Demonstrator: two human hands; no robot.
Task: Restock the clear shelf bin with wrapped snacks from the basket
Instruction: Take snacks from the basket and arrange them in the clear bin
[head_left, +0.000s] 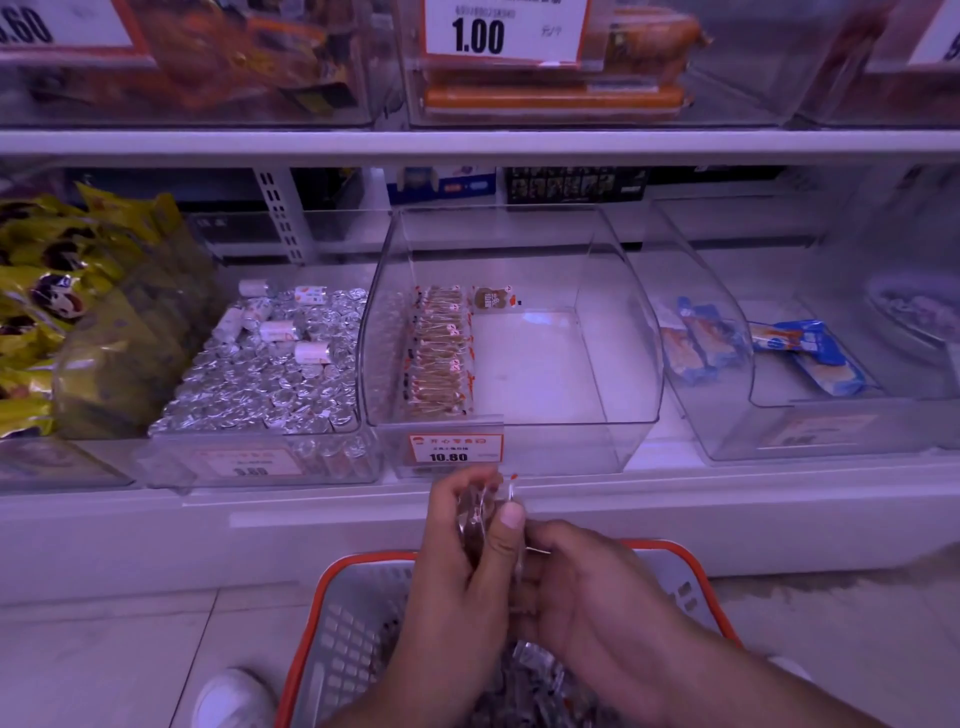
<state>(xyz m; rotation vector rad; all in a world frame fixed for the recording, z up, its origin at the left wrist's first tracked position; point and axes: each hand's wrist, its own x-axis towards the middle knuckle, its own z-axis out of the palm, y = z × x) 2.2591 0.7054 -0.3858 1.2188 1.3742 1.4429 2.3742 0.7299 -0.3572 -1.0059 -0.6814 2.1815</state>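
Observation:
A clear shelf bin (613, 364) sits in the middle of the lower shelf. A row of wrapped snacks (439, 353) stands along its left wall; the rest of its floor is bare. Below it, my left hand (460, 561) grips a small stack of wrapped snacks (480, 525), thumb on top. My right hand (587, 587) touches the same stack from the right, its fingers curled against it. Both hands hover over a grey basket (343, 634) with an orange rim, where more wrapped snacks (530, 680) lie.
A bin of silver foil-wrapped pieces (270, 374) stands left of the clear bin, yellow bags (62, 312) further left. Blue packets (696, 338) lie in the bins to the right. An orange price tag (456, 448) hangs on the clear bin's front. A white shoe (234, 699) is beside the basket.

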